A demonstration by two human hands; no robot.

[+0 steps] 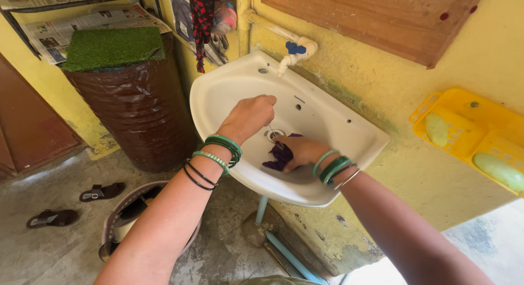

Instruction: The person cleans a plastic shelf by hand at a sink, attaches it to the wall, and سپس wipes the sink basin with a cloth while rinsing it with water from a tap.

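Left grip: the left hand point(248, 117) hovers over the basin, fingers curled shut as if pinching something thin; what it grasps, if anything, is too small to tell.
Right grip: the right hand point(302, 152) presses down on a purple cloth point(281, 155), fingers closed over its top edge. Green bangles ring both wrists.
Cloth: a small dark purple wad lying in the bottom of the white sink point(229, 88), just beside the drain point(274, 134), which sits at its 12 o'clock.
Handling: the cloth looks soft, limp and light, probably wet and a little slippery; judged best taken by bunching a fold in the fist, not by a corner.
Tap: a white tap with a blue handle point(295, 47) at the sink's 1 o'clock.
Surroundings: a brown drum point(136, 107) topped with a green grass mat point(113, 47) at the sink's 9 o'clock; a yellow soap rack point(469, 126) on the wall at 3 o'clock; sandals point(102, 192) on the floor at 8 o'clock.
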